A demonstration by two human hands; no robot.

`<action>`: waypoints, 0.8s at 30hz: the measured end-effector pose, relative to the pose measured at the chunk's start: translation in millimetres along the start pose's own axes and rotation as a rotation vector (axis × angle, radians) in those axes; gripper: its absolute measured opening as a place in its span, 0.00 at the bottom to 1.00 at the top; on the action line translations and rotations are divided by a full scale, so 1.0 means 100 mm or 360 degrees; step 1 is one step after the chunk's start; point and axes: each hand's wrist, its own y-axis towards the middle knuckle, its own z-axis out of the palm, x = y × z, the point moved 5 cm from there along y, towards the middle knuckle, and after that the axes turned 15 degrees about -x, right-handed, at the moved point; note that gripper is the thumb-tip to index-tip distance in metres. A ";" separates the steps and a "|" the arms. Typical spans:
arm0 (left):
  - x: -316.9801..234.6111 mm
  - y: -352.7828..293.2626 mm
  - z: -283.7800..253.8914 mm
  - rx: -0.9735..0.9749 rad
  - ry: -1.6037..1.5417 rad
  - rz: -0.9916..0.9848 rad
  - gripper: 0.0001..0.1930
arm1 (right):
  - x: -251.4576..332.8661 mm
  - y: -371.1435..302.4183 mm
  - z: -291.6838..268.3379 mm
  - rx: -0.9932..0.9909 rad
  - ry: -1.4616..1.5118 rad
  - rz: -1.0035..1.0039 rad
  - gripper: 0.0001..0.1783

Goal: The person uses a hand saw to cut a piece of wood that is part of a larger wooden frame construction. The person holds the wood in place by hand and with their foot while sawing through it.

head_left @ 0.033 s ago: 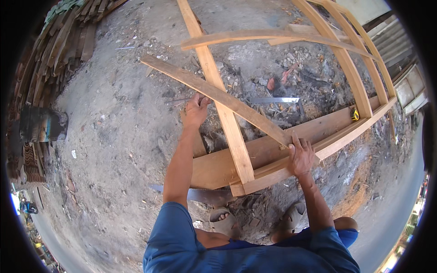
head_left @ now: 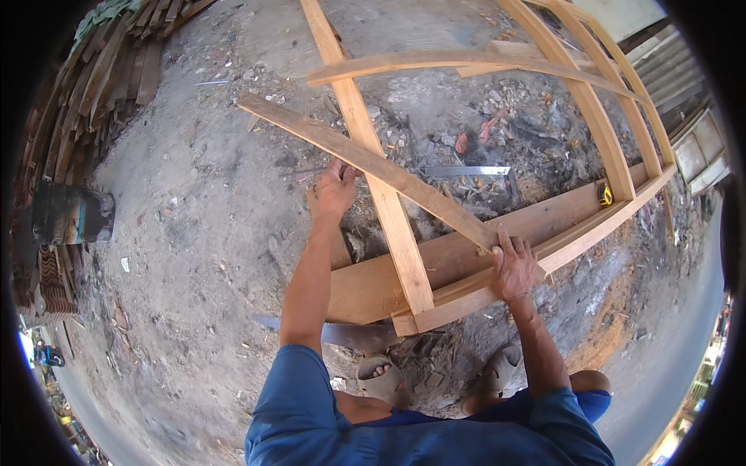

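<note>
A narrow wooden strip [head_left: 381,168] lies slantwise across a frame of pale timber, over the left crosspiece [head_left: 400,241] and down to the near rail [head_left: 579,245]. My left hand [head_left: 336,189] grips the strip's lower edge just left of the crosspiece, fingers curled and partly hidden beneath it. At the strip's near end, my right hand [head_left: 514,268] is closed over it beside the rail, thumb and fingers pressing on the wood. A wide plank [head_left: 365,291] rests on the ground under the frame.
A metal carpenter's square [head_left: 470,171] lies on the dirt inside the frame. A yellow tape measure [head_left: 604,195] sits near the right crosspiece. A saw blade [head_left: 357,335] shows by my feet. Stacked old boards [head_left: 101,78] stand at the far left, and rubble litters the ground.
</note>
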 end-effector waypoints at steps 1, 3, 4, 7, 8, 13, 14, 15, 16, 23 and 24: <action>0.07 0.02 0.00 -0.0056 -0.0085 0.0029 0.08 | 0.02 0.01 0.01 0.0005 0.0021 -0.0004 0.28; 0.12 0.02 0.02 -0.0097 -0.0167 0.0105 0.07 | 0.03 0.01 0.02 -0.0011 0.0037 -0.0012 0.28; 0.05 -0.03 0.03 -0.0076 -0.0166 0.0150 0.07 | 0.01 -0.01 0.02 -0.0011 0.0034 -0.0008 0.28; -0.22 -0.18 -0.03 0.0003 0.0077 0.0178 0.05 | 0.00 0.01 -0.01 -0.0007 0.0035 0.0004 0.28; -0.26 -0.23 -0.02 0.0036 0.0192 0.0172 0.05 | -0.03 -0.01 0.00 0.0002 0.0015 0.0002 0.28; 0.09 -0.24 -0.17 0.0101 -0.0011 0.0183 0.06 | 0.02 0.00 0.03 0.0010 0.0063 -0.0001 0.28; 0.10 -0.23 -0.14 0.0045 -0.0085 0.0118 0.06 | 0.02 0.00 0.03 0.0005 0.0060 0.0003 0.28; 0.06 -0.19 -0.10 0.0016 -0.0081 0.0085 0.06 | 0.02 0.00 0.02 0.0001 0.0060 0.0003 0.29; 0.00 -0.11 -0.04 -0.0015 -0.0080 0.0054 0.06 | 0.02 0.01 0.01 -0.0006 0.0059 0.0000 0.29; 0.08 -0.09 0.00 0.0022 -0.0161 0.0019 0.04 | 0.01 0.02 0.00 0.0010 0.0043 0.0001 0.28; 0.12 -0.14 -0.04 0.0096 -0.0162 0.0067 0.04 | 0.02 0.02 -0.01 0.0005 0.0061 0.0009 0.28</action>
